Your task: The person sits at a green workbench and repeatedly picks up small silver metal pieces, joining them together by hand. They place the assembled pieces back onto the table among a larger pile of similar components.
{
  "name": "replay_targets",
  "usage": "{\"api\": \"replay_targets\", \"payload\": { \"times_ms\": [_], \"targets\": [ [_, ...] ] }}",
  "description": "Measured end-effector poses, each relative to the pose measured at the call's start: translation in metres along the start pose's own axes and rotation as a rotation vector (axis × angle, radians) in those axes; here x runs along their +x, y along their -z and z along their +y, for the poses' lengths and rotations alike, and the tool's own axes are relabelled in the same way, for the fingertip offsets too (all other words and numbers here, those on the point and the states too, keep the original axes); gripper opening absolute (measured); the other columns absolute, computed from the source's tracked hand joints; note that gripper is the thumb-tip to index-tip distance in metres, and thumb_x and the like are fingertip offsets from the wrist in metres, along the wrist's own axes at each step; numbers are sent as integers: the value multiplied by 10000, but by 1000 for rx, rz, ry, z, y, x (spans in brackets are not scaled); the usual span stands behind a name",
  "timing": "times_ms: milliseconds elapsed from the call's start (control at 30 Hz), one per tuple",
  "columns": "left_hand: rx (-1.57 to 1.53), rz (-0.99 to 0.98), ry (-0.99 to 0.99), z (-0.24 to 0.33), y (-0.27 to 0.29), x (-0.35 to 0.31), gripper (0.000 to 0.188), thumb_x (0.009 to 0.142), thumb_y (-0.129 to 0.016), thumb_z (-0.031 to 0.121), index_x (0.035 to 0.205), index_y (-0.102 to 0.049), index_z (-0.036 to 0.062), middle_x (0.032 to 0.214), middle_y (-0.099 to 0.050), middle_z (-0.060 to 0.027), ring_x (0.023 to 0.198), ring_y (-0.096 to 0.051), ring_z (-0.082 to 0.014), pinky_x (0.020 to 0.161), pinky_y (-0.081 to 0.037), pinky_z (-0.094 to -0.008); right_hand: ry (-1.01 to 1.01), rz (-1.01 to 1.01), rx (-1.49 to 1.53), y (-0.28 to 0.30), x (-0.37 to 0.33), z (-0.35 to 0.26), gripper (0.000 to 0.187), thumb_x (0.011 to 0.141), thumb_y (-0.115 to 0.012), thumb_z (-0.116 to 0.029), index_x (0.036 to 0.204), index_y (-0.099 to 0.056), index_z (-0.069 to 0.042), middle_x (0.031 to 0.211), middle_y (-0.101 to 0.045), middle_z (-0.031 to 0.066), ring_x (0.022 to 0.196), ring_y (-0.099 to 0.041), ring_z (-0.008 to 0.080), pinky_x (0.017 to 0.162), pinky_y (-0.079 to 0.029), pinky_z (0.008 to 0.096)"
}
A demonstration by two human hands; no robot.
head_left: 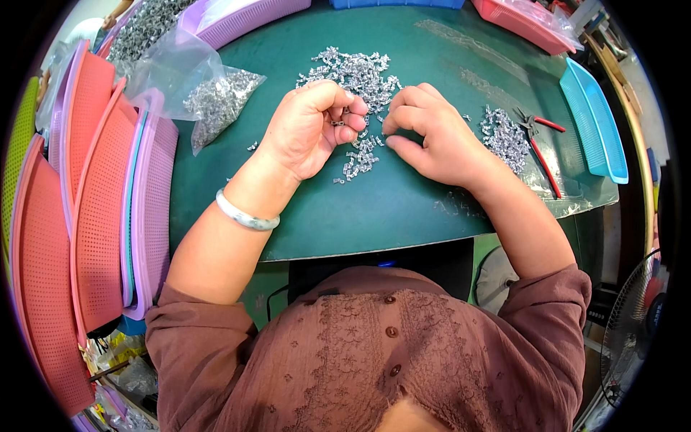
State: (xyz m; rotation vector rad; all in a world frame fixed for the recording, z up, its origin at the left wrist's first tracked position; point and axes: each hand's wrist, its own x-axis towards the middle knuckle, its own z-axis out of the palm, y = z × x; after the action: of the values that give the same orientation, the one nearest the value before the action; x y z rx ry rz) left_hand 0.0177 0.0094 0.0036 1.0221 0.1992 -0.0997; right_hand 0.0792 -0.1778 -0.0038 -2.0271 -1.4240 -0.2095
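Note:
My left hand (311, 124) is turned partly palm up, its fingers curled in. A small clear plastic piece (338, 123) shows between its fingertips. Beside it, my right hand (430, 137) is bent over the table with its fingers curled and thumb close to them; what they hold, if anything, is too small to make out. Just beyond both hands lies a large heap of small clear plastic pieces (358, 72). Below the fingers a smaller scatter of the same pieces (360, 161) spreads toward me. Another pile of pieces (504, 138) sits right of my right hand.
Red-handled pliers (534, 132) lie on the green tabletop (345, 223) at right, near a blue basket (596, 122). At left are a plastic bag of pieces (219, 104) and stacked baskets (101, 209). Purple (245, 20) and pink (515, 25) baskets line the far edge.

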Motion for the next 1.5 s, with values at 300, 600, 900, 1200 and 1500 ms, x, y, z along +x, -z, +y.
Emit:
{"api": "replay_targets", "payload": {
  "times_ms": [300,600,900,1200,1500],
  "targets": [
    [91,-12,-22,-2,2,1,64,808,-517,77,754,-483,75,712,-543,-48,578,-483,-101,466,-366,-196,16,-14,-21,-9,-1,1,48,690,-625,-75,707,-591,-45,753,-521,66,766,-484,264,718,-415,351],
    [210,22,37,-5,-3,1,57,823,-532,95,867,-553,66,678,-532,-2,537,-472,-73,436,-341,-177,20,20,32,4,3,-1,54,684,-601,-53,684,-549,-39,749,-526,83,753,-490,277,691,-418,352],
    [278,48,3,-3,-4,0,55,827,-548,116,852,-568,71,654,-531,13,528,-469,-60,432,-327,-173,-219,-309,-106,56,-5,18,146,682,-616,-143,674,-550,-13,675,-532,133,679,-529,311,617,-430,379],
    [289,47,-16,-4,-4,0,59,824,-552,118,851,-568,68,656,-527,12,525,-467,-60,429,-325,-171,-54,-82,-84,-1,6,9,75,716,-605,-95,750,-611,-28,759,-554,110,787,-544,290,704,-449,377],
    [304,33,-17,-6,-3,1,74,820,-549,114,861,-576,59,654,-526,10,522,-465,-58,430,-325,-170,-62,-99,-10,-3,5,7,46,719,-599,-71,741,-587,-32,752,-553,93,770,-540,288,686,-448,367]
  ]
}}
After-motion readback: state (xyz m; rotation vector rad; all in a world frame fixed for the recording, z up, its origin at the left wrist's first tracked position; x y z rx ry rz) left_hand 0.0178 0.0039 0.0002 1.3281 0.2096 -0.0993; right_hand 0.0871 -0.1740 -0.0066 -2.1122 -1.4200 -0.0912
